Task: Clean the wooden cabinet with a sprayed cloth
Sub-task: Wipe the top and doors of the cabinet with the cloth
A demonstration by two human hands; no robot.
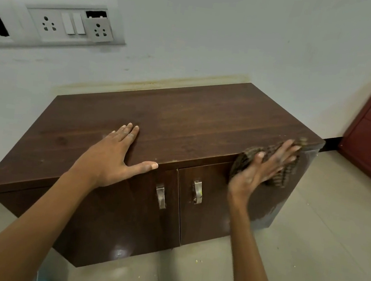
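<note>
Left hand (116, 155) on cabinet (183, 116) top; right hand (263, 169), cloth (268, 165) at its right front edge.

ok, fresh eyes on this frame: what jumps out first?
The dark brown wooden cabinet fills the centre, against the white wall. The left hand lies flat on its top, while the right hand presses a dark patterned cloth against its upper right front. On the wall, upper left, a white socket plate sits crooked.

Cloth (244, 160) under right hand (263, 169), cabinet (122, 214) front
</note>
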